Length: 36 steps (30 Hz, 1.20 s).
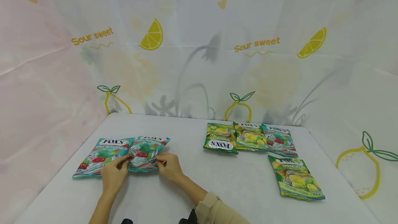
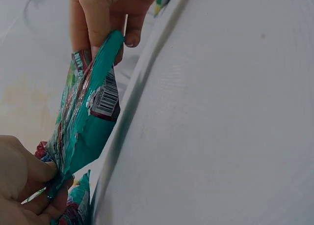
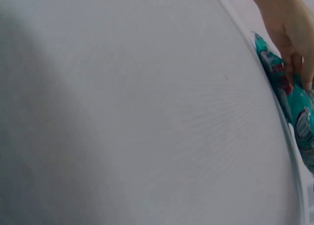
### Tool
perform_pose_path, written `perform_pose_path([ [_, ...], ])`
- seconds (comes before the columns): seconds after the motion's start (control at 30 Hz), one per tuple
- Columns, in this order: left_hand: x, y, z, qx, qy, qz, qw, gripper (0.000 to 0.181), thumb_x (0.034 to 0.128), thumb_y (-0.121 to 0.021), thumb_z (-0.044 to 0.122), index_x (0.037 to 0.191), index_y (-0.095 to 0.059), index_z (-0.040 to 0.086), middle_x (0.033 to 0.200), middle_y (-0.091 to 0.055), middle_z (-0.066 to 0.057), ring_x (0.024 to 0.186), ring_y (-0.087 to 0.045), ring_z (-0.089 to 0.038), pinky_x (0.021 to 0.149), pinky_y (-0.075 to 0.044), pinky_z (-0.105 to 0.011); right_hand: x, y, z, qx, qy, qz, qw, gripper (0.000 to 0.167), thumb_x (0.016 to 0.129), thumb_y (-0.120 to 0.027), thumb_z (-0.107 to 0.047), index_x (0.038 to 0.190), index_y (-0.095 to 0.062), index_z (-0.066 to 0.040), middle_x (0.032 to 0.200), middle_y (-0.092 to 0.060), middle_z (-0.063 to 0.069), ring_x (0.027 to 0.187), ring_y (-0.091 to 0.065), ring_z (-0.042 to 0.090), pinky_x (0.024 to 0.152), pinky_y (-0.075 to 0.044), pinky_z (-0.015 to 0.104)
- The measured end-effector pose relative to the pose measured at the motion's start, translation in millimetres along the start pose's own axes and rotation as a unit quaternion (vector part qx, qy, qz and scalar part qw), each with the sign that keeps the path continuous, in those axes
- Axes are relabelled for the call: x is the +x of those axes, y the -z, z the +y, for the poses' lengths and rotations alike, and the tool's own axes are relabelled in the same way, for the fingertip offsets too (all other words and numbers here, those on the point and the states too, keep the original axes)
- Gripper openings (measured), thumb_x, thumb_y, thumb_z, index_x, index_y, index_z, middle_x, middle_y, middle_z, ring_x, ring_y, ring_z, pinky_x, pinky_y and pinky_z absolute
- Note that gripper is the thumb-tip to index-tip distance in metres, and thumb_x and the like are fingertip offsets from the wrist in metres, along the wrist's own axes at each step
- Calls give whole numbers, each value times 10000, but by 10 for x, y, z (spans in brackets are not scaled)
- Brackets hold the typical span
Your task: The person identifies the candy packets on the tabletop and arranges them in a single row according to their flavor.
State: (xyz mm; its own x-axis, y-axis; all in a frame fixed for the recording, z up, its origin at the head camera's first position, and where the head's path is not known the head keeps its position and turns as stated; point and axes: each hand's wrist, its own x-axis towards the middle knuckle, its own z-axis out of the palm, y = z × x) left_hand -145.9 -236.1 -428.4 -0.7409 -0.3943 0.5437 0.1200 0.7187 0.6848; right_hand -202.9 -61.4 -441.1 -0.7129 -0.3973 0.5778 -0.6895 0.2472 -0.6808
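Note:
A teal Fox's Mint Blossom candy bag is held between both hands at the left of the table, its lower part raised toward me. My left hand pinches its left side, and my right hand pinches the right side. In the left wrist view, the bag stands tilted with its barcode showing, the left hand below and the right hand above. A second Mint Blossom bag lies just left, partly behind the left hand. In the right wrist view, the held bag is cut off.
At the back right, an upside-down green-yellow Spring Tea bag, an upright Spring Tea bag and a Mint Blossom bag lie in a row. Another Spring Tea bag lies nearer. Printed cloth hangs behind the white table.

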Motion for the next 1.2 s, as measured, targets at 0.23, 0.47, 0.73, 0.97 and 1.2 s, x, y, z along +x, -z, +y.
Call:
perform_pose_path([
  [0.23,-3,29,-44,244,166,-269,9992,179,770,-638,-108,943,-681,-114,900,-667,-290,815,-634,-431,654,-487,-359,4,-25,-19,-9,-118,-101,9999,188,755,-652,113,936,-701,95,797,-697,159,638,-567,61,572,-422,61],
  [0.47,4,59,-73,337,226,-389,9984,184,786,-625,-94,962,-671,-126,918,-659,-303,841,-627,-438,697,-491,-496,26,-60,-35,-138,-198,-206,9995,194,767,-656,103,954,-703,84,817,-703,143,644,-563,30,573,-417,56],
  [0.73,22,85,-102,343,93,-265,9990,180,761,-637,-105,935,-674,-130,892,-657,-307,809,-633,-438,617,-494,-385,55,-102,-28,-157,-252,-260,9992,204,774,-645,106,967,-703,74,815,-701,129,632,-534,11,562,-409,61],
  [0.97,32,85,-121,447,149,-331,9983,188,769,-638,-93,950,-674,-126,896,-658,-305,797,-635,-423,601,-477,-370,56,-117,-21,-120,-198,-250,9994,198,772,-636,104,955,-708,72,801,-701,130,615,-528,3,555,-405,54],
  [1.2,33,94,-124,503,162,-332,9981,187,768,-639,-87,948,-672,-129,879,-660,-301,774,-640,-415,587,-481,-369,60,-113,-31,-137,-253,-334,9990,182,795,-636,81,962,-706,70,830,-708,121,642,-546,-4,564,-416,58],
])
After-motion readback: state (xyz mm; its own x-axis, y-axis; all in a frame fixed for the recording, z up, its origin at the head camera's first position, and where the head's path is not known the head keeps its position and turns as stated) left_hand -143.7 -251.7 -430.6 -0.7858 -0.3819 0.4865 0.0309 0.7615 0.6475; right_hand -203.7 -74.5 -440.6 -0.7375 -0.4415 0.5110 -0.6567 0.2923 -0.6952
